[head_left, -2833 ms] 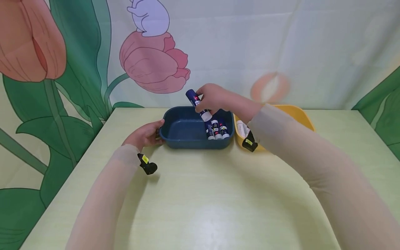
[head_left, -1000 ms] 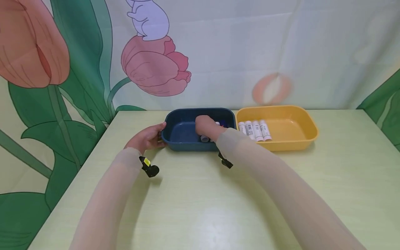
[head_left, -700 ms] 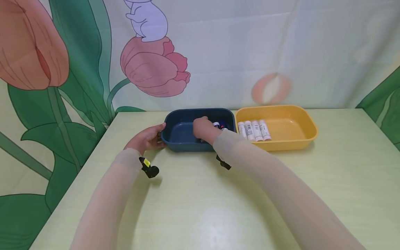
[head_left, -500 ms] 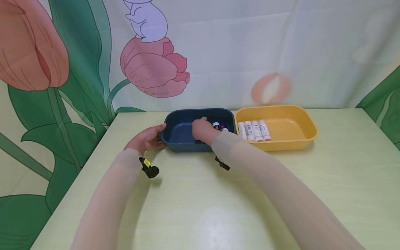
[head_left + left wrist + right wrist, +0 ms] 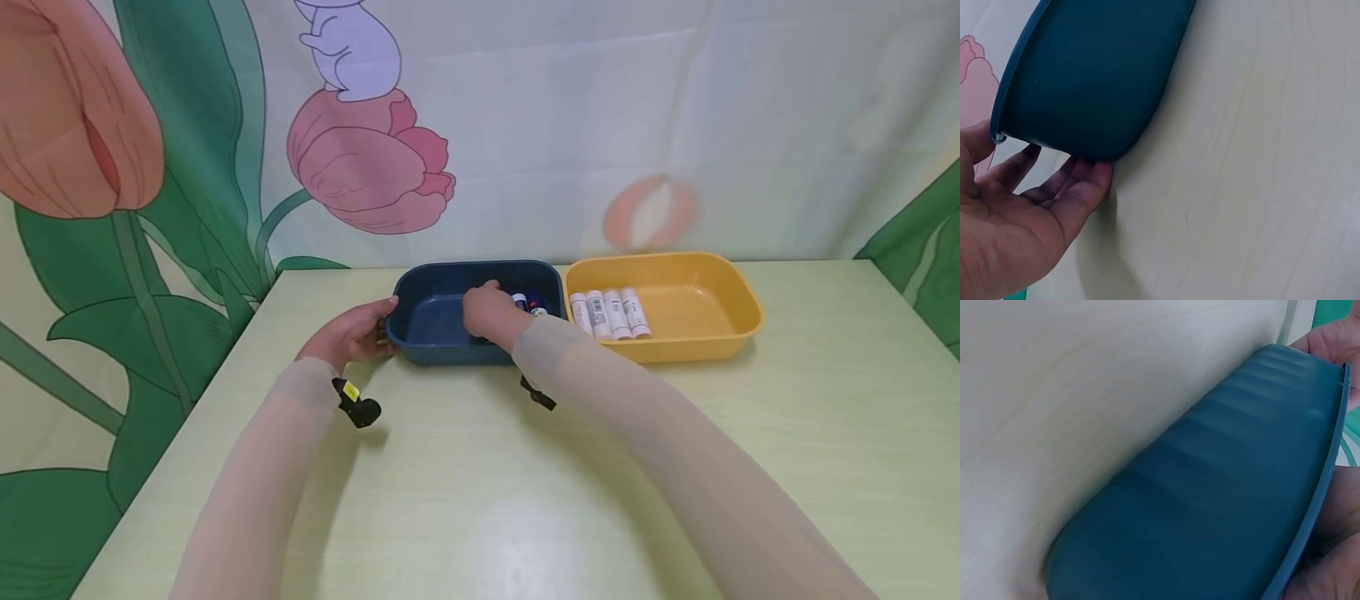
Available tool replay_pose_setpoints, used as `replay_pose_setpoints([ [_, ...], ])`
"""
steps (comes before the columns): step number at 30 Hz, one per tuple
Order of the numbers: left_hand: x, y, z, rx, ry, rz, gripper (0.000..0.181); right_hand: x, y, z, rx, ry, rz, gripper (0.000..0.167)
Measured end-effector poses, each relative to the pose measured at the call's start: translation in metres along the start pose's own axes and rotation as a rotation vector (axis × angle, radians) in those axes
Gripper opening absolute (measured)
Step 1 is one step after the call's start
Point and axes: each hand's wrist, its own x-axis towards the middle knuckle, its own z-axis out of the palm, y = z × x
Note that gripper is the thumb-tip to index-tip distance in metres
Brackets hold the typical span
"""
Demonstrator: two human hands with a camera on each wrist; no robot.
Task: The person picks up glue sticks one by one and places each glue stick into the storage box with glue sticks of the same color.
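At the left end of the blue bin point(image 5: 450, 354), my left hand point(image 5: 348, 333) holds on, its thumb at the rim and its fingers point(image 5: 1088, 194) against the outer wall. My right hand point(image 5: 491, 312) is down inside the bin, right of its middle. Curled fingers point(image 5: 1335, 575) show behind the rim in the right wrist view, but the fingertips and anything under them are hidden. Just right of that hand lie dark blue glue sticks point(image 5: 536, 302) with white caps, partly covered by the hand and sleeve.
A yellow bin point(image 5: 697, 350) stands against the blue bin's right side. Several white glue sticks point(image 5: 615, 314) lie in a row at its left end. Both bins sit near the back edge of the pale table point(image 5: 465, 483), before a printed cloth point(image 5: 540, 167).
My right hand brought a dark blue glue stick from above the bin down into it, then shifted slightly left and stayed low. My left hand has kept its hold on the bin.
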Motion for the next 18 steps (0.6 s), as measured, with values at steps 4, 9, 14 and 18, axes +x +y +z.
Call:
replay_pose_setpoints([
  [4,0.0,-0.001,0.0,-0.009,0.006,0.004,0.025,-0.006,0.009,-0.004,0.112,-0.017,0.003,0.05],
  [9,0.0,-0.001,0.003,0.009,0.001,0.007,0.029,-0.036,0.033,-0.018,0.251,0.036,-0.057,0.058],
  [14,0.0,0.002,0.008,0.032,0.031,0.004,0.053,-0.076,0.071,-0.022,0.398,0.141,-0.188,0.047],
  [18,0.0,0.002,0.009,0.022,0.042,0.005,0.055,-0.108,0.104,-0.009,0.505,0.249,-0.277,0.036],
])
